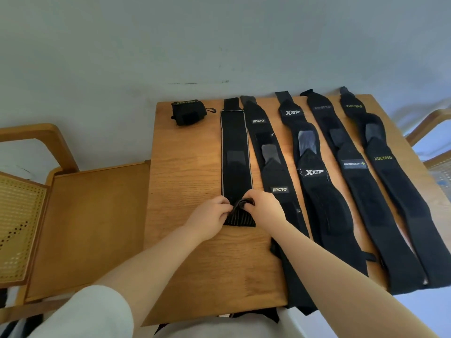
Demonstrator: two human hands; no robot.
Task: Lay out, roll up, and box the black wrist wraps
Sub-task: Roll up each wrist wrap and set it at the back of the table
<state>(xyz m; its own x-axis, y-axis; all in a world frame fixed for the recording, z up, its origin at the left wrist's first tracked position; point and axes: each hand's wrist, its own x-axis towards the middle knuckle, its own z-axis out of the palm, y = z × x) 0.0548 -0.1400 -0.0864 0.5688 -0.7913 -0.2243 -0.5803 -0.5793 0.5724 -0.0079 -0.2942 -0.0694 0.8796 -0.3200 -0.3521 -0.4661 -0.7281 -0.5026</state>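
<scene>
Right then, both hands were at the near end of the leftmost flat wrap (236, 152), a black strip with pale edging that lay lengthwise on the wooden surface (188, 181). The left hand (210, 219) and the right hand (264, 208) had their fingers curled onto the small roll (241, 205) started at that end, pinching it from either side. The roll sat between the two hands, touching both, and a short striped stretch of the same wrap showed just below it, toward the person. Beyond the hands the rest of the strip ran flat away to the far edge by the wall.

To the right of it four more pairs of black wraps lay stretched out side by side: the MACYO wraps (271, 167) just beside the right hand and passing under its forearm, then the XTEP wraps (311, 172), then a pair with a grey label (353, 164), and the XUEYING wraps (383, 158) at the right edge. One finished rolled wrap (188, 113) stood well apart at the far left corner of the surface. A wooden chair (36, 191) with a cane panel stood to the left.
</scene>
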